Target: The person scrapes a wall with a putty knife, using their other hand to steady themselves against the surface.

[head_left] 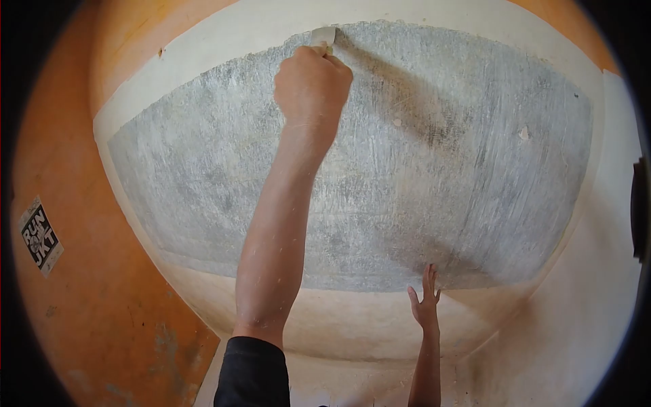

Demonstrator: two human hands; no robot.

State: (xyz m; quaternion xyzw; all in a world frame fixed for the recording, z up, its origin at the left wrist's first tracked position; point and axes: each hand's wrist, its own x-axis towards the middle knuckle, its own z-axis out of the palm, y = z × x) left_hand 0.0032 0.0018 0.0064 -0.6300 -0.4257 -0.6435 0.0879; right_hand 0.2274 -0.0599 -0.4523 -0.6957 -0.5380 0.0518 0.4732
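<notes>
My left hand [313, 85] is closed round the handle of a putty knife [324, 36], reaching up to the top of the wall. The pale blade lies at the upper edge of a large grey, streaky, scraped-looking patch [224, 163], where it meets a white band [224, 37]. Most of the handle is hidden in my fist. Lower down and to the right, my right hand [426, 305] is raised with its fingers apart, holding nothing, at the bottom edge of the grey patch. Small pale flecks dot my left forearm.
Orange wall [88, 271] borders the white surface on the left and bears a black-and-white sticker [41, 236]. A pale wall [597, 271] stands at the right, with a dark object [639, 210] at its far edge. Small light spots [523, 132] mark the grey patch.
</notes>
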